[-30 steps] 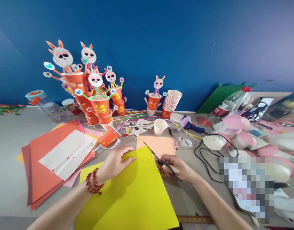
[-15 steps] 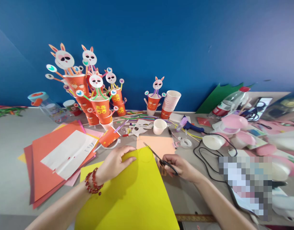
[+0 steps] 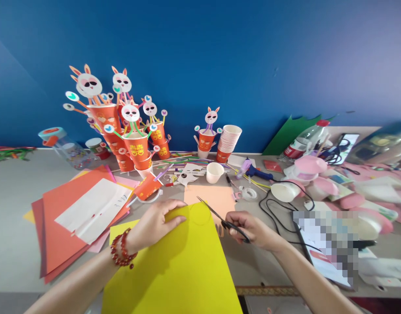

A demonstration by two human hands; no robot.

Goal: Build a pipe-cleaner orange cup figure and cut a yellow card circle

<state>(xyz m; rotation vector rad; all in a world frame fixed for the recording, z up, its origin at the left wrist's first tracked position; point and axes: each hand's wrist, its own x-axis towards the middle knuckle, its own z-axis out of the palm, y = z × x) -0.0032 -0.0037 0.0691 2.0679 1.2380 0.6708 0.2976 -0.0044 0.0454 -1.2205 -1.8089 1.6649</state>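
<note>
A large sheet of yellow paper (image 3: 183, 270) lies in front of me, with a faint round outline drawn at its far right corner. My left hand (image 3: 159, 222), a red bead bracelet on its wrist, grips the sheet's far edge between thumb and fingers. In my right hand (image 3: 249, 229) is a pair of black-handled scissors (image 3: 224, 223), fingers closed round the handles. The blades point left and away, at the yellow corner beside the outline. Under and beyond that corner lies a peach paper sheet (image 3: 216, 196).
Rabbit-faced red cups (image 3: 136, 146) stand at the back left, a stack of cups (image 3: 228, 141) further right. An empty white cup (image 3: 215, 173) and a blue glue gun (image 3: 261, 173) sit nearer. Orange and red sheets (image 3: 64, 211) lie left; a black cable (image 3: 264, 203) and pink-ended cups (image 3: 321, 187) crowd the right.
My right hand and the scissors have shifted slightly right. The blade tips stay at the yellow corner, and my left hand keeps its hold. The whole view has turned a little.
</note>
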